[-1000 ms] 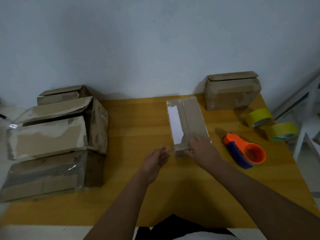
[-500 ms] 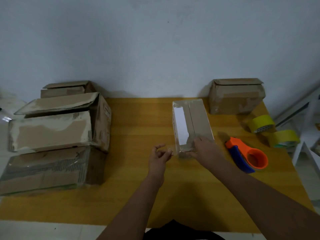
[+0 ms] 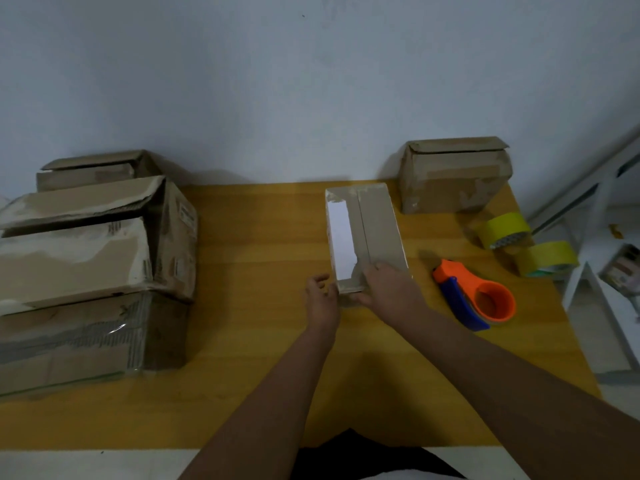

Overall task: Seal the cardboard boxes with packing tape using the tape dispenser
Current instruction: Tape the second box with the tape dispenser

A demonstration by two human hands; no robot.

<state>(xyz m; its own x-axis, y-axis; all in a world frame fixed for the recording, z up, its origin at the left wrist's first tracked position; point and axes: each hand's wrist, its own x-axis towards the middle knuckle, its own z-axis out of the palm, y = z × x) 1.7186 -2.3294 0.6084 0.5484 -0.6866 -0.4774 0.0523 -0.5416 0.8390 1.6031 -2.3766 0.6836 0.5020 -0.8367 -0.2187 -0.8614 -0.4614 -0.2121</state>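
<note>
A narrow cardboard box [image 3: 375,223] with a white strip along its left top lies lengthwise in the middle of the wooden table [image 3: 249,237]. My right hand [image 3: 386,289] lies over the box's near end, fingers on the top and thumb down the near face. My left hand [image 3: 322,299] touches the box's near left corner with loosely bent fingers. The orange and blue tape dispenser [image 3: 474,296] lies on the table just right of my right hand, apart from it.
Two yellow tape rolls [image 3: 504,230] [image 3: 545,258] sit at the right edge. A worn box [image 3: 453,174] stands at the back right. Stacked larger boxes [image 3: 86,258] fill the left side, with another box [image 3: 93,169] behind. A white frame [image 3: 588,271] stands right of the table.
My left hand has moved right from open table space up against the box's near left corner. My right hand stays on the box's near end. The view has shifted slightly.
</note>
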